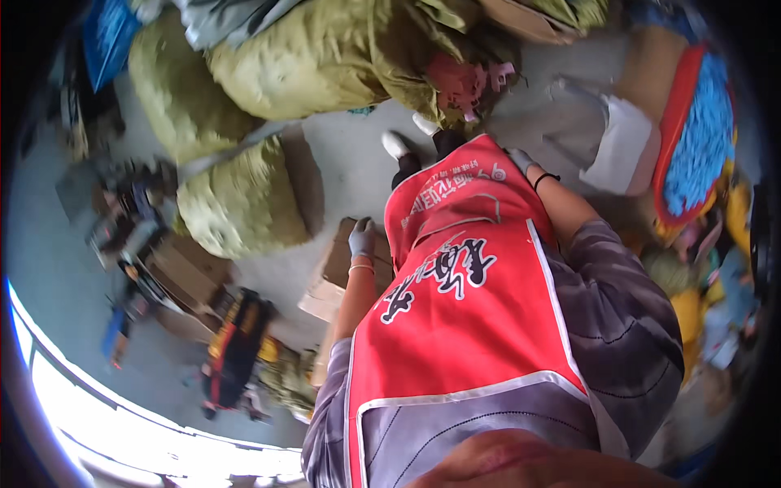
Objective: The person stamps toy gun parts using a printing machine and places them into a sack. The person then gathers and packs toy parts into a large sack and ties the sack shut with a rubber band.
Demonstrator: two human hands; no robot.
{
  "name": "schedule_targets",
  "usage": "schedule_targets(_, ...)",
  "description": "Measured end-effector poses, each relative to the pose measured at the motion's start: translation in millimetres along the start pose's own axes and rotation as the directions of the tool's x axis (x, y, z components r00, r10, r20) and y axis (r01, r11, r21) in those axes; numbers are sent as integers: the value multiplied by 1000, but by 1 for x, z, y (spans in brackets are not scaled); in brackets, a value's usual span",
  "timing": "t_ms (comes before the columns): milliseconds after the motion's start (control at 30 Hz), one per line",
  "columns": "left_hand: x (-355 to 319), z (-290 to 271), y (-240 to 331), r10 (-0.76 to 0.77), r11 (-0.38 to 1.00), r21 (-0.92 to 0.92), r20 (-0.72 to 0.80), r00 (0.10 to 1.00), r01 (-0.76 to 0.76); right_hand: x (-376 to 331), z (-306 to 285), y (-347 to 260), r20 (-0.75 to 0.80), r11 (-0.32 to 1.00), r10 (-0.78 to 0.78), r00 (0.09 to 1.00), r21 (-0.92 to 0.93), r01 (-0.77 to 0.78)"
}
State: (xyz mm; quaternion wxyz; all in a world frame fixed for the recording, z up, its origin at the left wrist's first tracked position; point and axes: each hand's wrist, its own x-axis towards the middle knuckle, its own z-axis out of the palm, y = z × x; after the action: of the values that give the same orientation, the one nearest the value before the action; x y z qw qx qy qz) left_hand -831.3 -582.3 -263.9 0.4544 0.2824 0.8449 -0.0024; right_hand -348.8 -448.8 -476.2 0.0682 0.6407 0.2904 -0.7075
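Note:
My left hand, in a grey glove, hangs low beside an opened cardboard box. Its fingers look loosely stretched; nothing shows in them, and I cannot tell whether they touch the box. My right hand, also gloved in grey, is down at the right edge of my red apron. Its fingers are mostly hidden. Ahead of my white shoes lies a pile of pink pieces at the mouth of a large olive sack.
More bulging olive sacks lie ahead and left. A red-rimmed container of blue pieces stands at the right, near a white sack. At the left are a cardboard box and a black-and-yellow bundle. Grey floor shows between them.

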Motion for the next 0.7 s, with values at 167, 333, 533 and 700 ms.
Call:
schedule_targets(167, 87, -2, 133, 373, 892, 125, 339, 863, -435, 16, 47, 53, -198, 984, -180, 964, -37, 176)
schedule_targets(333, 137, 27, 187, 579, 764, 40, 400, 711, -644, 50, 82, -37, -400, 983, -142, 906, -168, 80)
schedule_targets(533, 177, 94, 142, 466, 756, 125, 586, 663, -642, 214, 23, -32, -503, 865, -385, 774, -489, 113)
schedule_targets(700, 186, 172, 175, 639, 500, -57, 698, 324, -864, 306, -151, 77, -921, 907, -307, 240, -359, -218)
